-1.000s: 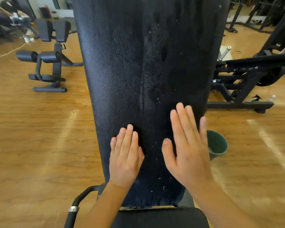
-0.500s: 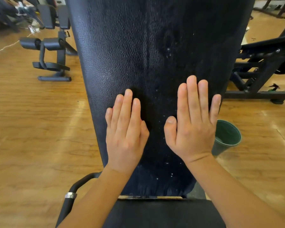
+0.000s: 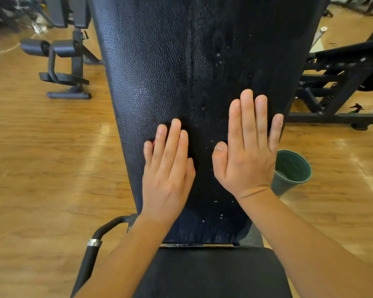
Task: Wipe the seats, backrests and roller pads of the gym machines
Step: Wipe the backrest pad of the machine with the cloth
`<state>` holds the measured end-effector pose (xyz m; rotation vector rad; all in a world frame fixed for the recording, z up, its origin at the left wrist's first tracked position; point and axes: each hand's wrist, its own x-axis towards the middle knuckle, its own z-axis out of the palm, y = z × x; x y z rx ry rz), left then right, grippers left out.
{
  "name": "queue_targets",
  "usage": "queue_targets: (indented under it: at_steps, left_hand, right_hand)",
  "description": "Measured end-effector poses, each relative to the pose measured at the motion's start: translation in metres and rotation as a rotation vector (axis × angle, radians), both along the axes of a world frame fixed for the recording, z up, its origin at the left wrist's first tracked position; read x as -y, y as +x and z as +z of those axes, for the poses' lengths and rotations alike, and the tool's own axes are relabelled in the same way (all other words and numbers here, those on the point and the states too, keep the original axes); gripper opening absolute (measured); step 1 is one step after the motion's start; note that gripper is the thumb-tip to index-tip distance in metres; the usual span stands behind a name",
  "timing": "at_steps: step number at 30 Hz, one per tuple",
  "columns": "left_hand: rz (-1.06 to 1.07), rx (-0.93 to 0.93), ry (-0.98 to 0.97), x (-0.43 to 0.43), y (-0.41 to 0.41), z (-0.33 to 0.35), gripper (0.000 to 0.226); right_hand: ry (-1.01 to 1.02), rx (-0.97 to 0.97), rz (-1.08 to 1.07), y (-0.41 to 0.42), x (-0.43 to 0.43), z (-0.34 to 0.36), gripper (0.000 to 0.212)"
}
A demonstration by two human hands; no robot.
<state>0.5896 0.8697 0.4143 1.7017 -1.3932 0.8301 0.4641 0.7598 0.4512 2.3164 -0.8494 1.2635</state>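
Fingers (image 3: 248, 117) straight, left hand (image 3: 167, 175) and right hand (image 3: 246, 160) flat on speckled, perhaps damp backrest (image 3: 181, 61) above wooden floor (image 3: 52, 168).

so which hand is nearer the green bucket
Right. The right hand lies flat at the backrest's right edge, just beside the bucket on the floor; the left hand lies flat near the backrest's middle, farther from it.

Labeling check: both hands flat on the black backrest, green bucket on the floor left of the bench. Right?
One error: the green bucket stands on the floor to the person's right of the bench, near the right hand, as the head view shows. The rest holds: the left hand and the right hand lie flat, fingers straight, on the black backrest.
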Motion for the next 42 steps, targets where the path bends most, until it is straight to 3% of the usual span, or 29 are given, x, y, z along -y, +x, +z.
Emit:
queue_targets:
  at_steps: [6, 11, 15, 20, 24, 30, 37, 42]
  left_hand:
    - [0.009, 0.006, -0.028, 0.002, 0.001, -0.009, 0.046]
    - [-0.007, 0.053, 0.081, -0.020, -0.014, -0.054, 0.058]
    - [-0.028, 0.098, 0.132, -0.022, -0.011, -0.049, 0.059]
    - [-0.025, 0.080, 0.082, -0.016, -0.008, -0.040, 0.051]
    - [-0.013, 0.113, 0.040, -0.020, -0.012, -0.068, 0.058]
    - [-0.076, 0.186, 0.246, -0.051, -0.011, -0.106, 0.062]
    - [-0.093, 0.214, 0.249, -0.047, -0.009, -0.090, 0.057]
    - [-0.216, 0.432, 0.302, -0.054, 0.008, -0.104, 0.056]
  right_hand:
    - [-0.004, -0.003, -0.001, 0.000, 0.000, -0.001, 0.065]
    - [-0.005, -0.005, -0.013, 0.000, -0.001, 0.000, 0.065]
    - [-0.002, 0.000, -0.015, 0.001, -0.002, 0.000, 0.063]
    - [-0.002, -0.003, -0.027, 0.000, -0.002, 0.001, 0.063]
    - [0.000, -0.006, -0.034, 0.001, -0.003, 0.001, 0.063]
    - [-0.007, 0.001, -0.042, 0.001, -0.003, 0.002, 0.063]
    - [-0.024, 0.006, -0.063, 0.001, -0.004, 0.002, 0.062]
    - [-0.024, 0.010, -0.062, 0.002, -0.005, 0.002, 0.061]
